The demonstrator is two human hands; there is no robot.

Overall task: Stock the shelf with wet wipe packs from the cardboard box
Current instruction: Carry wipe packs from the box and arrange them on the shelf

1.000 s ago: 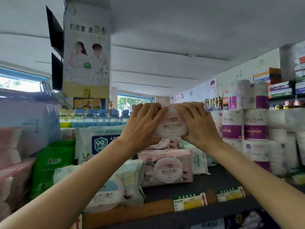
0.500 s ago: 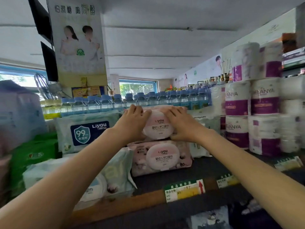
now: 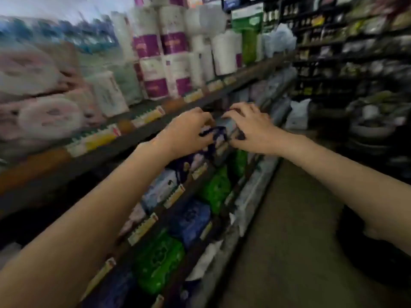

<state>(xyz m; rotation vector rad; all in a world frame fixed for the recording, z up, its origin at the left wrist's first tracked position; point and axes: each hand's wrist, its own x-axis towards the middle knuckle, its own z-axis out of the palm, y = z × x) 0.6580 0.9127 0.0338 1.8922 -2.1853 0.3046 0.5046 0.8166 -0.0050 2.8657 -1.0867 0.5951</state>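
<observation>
1. The fingers [image 3: 201, 120] of the left hand [image 3: 189, 134] are curled loosely downward, and those of the right hand [image 3: 251, 127] arch the same way. Both sets seem to hold nothing; blur keeps me from being sure that no fingertip touches the dark goods behind them.

2. The two hands hang side by side, a narrow gap between them, in front of the tier just under the top shelf [image 3: 142, 134], to the right of the pink wet wipe packs [image 3: 46, 114].

3. Those pink packs lie stacked flat on the top shelf, at its left end, up and to the left of both hands. Their long axis appears to run along the shelf edge, round lids facing the aisle. The left hand is the nearer to them.

4. Right of the pink packs stand purple-banded paper rolls [image 3: 155, 63], stacked upright along the same shelf.

5. Below the top shelf, lower tiers carry green packets [image 3: 160, 261] and blue packets [image 3: 191, 218], behind rows of price tags [image 3: 100, 136].

6. The cardboard box is not in view. My reading is that the hands are between packs, so the next pack's direction from the fingers cannot be told from here; the floor [image 3: 289, 241] lies right of the shelf.
</observation>
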